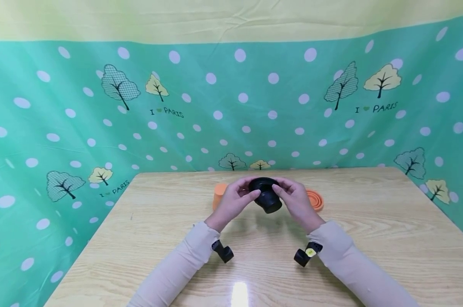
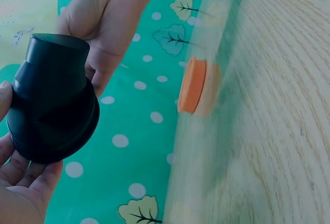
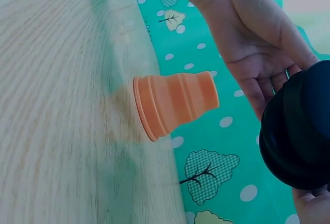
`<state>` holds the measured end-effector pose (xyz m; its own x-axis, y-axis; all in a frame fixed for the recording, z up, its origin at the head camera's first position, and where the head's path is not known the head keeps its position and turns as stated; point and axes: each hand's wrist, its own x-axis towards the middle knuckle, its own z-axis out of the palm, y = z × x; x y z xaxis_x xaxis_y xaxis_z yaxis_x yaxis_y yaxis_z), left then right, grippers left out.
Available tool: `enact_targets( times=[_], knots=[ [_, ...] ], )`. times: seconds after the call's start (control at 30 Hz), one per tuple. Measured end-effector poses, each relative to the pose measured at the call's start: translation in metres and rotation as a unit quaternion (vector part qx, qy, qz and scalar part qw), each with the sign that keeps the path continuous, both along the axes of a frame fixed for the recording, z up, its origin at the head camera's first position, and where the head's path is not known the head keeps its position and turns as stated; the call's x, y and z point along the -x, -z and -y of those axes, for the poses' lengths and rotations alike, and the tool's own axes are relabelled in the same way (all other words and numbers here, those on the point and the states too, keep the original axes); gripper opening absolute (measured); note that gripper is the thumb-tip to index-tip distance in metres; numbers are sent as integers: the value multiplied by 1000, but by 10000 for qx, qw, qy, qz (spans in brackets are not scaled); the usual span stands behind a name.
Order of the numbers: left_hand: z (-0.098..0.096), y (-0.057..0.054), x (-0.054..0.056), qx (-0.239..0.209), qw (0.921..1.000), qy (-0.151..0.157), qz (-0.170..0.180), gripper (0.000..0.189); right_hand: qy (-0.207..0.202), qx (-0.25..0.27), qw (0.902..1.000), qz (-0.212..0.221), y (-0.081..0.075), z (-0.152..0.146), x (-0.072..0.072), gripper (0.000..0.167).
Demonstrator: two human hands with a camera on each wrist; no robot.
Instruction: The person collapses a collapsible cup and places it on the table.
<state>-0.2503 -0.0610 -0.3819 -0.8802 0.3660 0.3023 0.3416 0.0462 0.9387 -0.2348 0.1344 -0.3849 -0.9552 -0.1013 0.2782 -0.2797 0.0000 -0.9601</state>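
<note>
A black collapsible cup is held up over the table between both hands. Its wide rim faces away and its narrow end tilts down toward me. My left hand grips the left side, thumb on the near wall and fingers behind the rim. On the other side my right hand holds it in the same way. In the left wrist view the cup shows its narrow base, with one wall bulging in a folded step. Stacked folds of the cup appear in the right wrist view.
Behind my left hand, an orange collapsible cup stands extended, wide rim down. A flattened orange cup lies behind my right hand. The wooden table ends at a green dotted cloth. Each wrist wears a small black camera.
</note>
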Motion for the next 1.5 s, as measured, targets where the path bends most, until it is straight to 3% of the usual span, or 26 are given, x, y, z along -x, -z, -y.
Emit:
enact_targets(
  times=[0.27,0.53,0.73,0.97,1.17,1.37,1.5],
  knots=[
    [-1,2,0,-204,9988,-369,-245,31,102,-146,9998,-107,0,1,0,34],
    [2,4,0,-126,9989,-405,-179,36,-444,-93,9989,71,1,-5,-2,36],
    [5,1,0,57,9991,-369,-217,36,-423,-849,9950,-306,-3,-5,-3,34],
    [4,-20,-19,536,9984,-140,-75,37,-265,-1659,9836,-659,-4,-1,-7,31],
    [5,0,-2,635,9978,-90,-145,39,-307,-1709,9825,-669,-2,4,-6,28],
    [5,2,1,722,9973,19,-165,37,-331,-1590,9844,-671,2,7,-5,27],
    [8,2,2,505,9985,210,-23,37,-342,-1320,9891,-553,4,5,-4,27]
  ],
)
